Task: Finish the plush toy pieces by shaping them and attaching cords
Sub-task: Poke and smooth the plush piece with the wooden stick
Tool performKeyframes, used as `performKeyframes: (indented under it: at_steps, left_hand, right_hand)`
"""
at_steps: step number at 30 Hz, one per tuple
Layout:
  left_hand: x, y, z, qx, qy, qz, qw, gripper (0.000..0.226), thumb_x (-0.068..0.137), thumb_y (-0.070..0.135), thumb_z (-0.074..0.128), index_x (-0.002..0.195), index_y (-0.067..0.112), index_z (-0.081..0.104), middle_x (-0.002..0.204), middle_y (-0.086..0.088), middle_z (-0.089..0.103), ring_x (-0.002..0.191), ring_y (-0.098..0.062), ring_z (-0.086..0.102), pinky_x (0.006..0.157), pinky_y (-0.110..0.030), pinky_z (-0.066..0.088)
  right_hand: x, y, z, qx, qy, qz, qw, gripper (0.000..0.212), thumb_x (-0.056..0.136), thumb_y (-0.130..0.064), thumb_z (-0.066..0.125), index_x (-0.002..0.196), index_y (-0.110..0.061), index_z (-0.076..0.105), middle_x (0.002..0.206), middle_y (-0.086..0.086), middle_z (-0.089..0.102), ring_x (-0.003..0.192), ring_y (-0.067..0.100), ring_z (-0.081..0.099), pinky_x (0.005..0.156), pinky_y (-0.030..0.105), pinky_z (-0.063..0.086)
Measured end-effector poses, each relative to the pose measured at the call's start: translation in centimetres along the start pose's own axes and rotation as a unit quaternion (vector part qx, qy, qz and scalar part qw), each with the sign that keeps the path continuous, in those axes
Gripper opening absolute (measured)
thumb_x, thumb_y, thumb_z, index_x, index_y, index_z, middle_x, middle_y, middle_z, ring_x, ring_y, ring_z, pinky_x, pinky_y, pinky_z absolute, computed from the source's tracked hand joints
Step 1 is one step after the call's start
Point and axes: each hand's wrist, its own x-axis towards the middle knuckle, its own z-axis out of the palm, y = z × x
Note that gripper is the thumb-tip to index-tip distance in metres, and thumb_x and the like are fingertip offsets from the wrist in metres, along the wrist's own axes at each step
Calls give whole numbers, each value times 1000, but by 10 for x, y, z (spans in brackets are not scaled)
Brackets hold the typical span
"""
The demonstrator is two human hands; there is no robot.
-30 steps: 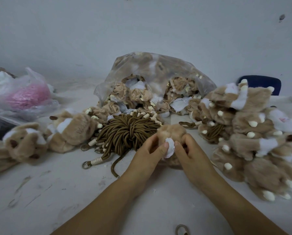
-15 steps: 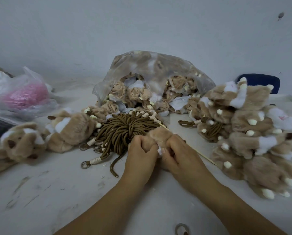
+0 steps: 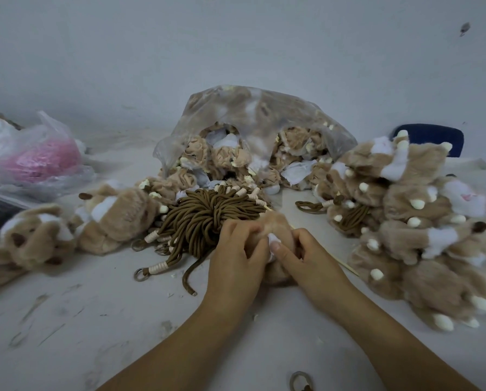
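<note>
A tan plush piece [image 3: 277, 221] with a white tuft showing sits on the white table [image 3: 100, 306], held between both hands. My left hand [image 3: 236, 255] grips its left side with curled fingers. My right hand [image 3: 306, 255] grips its right side, thumb pressing on the white tuft. A thin wooden stick [image 3: 346, 268] pokes out from under my right hand. Just behind lies a bundle of brown cords [image 3: 205, 218] with cream wrapped ends and metal rings.
A clear bag of unshaped plush pieces [image 3: 253, 142] stands at the back centre. Finished plush toys are piled at the right [image 3: 422, 230] and lie at the left [image 3: 114, 218]. A bag with pink material [image 3: 38, 162] sits far left. A metal ring [image 3: 301, 380] lies near the front edge.
My hands closed around the plush piece and squeezed it, covering most of the white tuft. They shifted slightly to the right over the last half second.
</note>
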Motion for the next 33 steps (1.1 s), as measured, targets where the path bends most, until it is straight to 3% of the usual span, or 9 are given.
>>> performKeyframes:
  at_steps: [6, 13, 15, 18, 21, 25, 28, 30, 33]
  left_hand:
    - [2, -2, 3, 20, -18, 38, 999, 13, 91, 14, 66, 90, 24, 57, 105, 20, 45, 102, 2, 46, 81, -5, 34]
    - [1, 4, 4, 43, -56, 91, 993, 8, 93, 27, 62, 86, 22, 64, 91, 18, 49, 98, 1, 41, 82, -15, 32]
    - [1, 3, 4, 36, -71, 87, 993, 11, 94, 25, 61, 87, 20, 67, 88, 17, 49, 96, 2, 41, 81, -14, 32]
    - [1, 2, 4, 20, -76, 59, 995, 12, 95, 17, 63, 83, 19, 66, 85, 17, 49, 95, 2, 43, 79, -10, 30]
    - [1, 4, 4, -5, -50, 53, 997, 17, 95, 21, 61, 81, 30, 59, 91, 17, 51, 99, -3, 46, 84, -11, 32]
    - [2, 3, 0, -29, -37, 21, 999, 19, 91, 36, 63, 98, 43, 47, 108, 20, 46, 106, -1, 46, 86, -9, 37]
    - [2, -1, 1, 0, -97, -47, 994, 11, 93, 40, 62, 94, 33, 54, 99, 18, 49, 101, -1, 43, 78, -11, 36]
    - [1, -4, 2, -8, -99, -74, 992, 21, 94, 40, 60, 85, 21, 53, 89, 12, 48, 90, 1, 44, 68, -13, 34]
    - [2, -3, 1, -38, -78, -98, 991, 23, 94, 36, 59, 81, 18, 52, 87, 4, 47, 73, 5, 45, 60, -9, 35]
  right_hand:
    - [0, -1, 0, -61, 42, 2, 997, 29, 84, -42, 63, 73, -22, 44, 64, -9, 48, 52, -6, 44, 50, 11, 35]
    - [-1, 2, -5, -143, 84, -40, 985, 31, 77, -39, 56, 67, -24, 31, 61, -7, 41, 54, 6, 36, 51, 29, 29]
    - [0, 6, -6, -146, 82, -33, 985, 32, 81, -37, 57, 66, -24, 32, 60, -7, 42, 53, 5, 37, 50, 27, 30]
    - [0, 8, -8, -106, 66, -16, 992, 25, 85, -33, 59, 68, -21, 45, 61, -6, 52, 57, 2, 47, 50, 19, 36]
    - [1, 7, -7, -69, 47, -8, 997, 20, 87, -32, 57, 81, -13, 61, 76, 0, 64, 70, 9, 58, 61, 24, 46]
    - [0, 4, -11, 25, 42, 9, 999, 18, 91, -31, 58, 76, -27, 66, 73, -16, 70, 65, -8, 60, 51, 6, 40]
    - [-1, 2, -13, 103, 26, 15, 994, 20, 92, -31, 57, 79, -38, 71, 80, -17, 72, 73, -6, 65, 57, 5, 43]
    - [0, 1, -12, 112, 7, 9, 994, 17, 92, -33, 57, 84, -41, 70, 85, -16, 73, 80, -4, 66, 63, 7, 45]
    - [0, 1, -10, 101, -17, 3, 995, 18, 86, -42, 64, 92, -25, 61, 78, -15, 67, 74, 0, 62, 63, 16, 48]
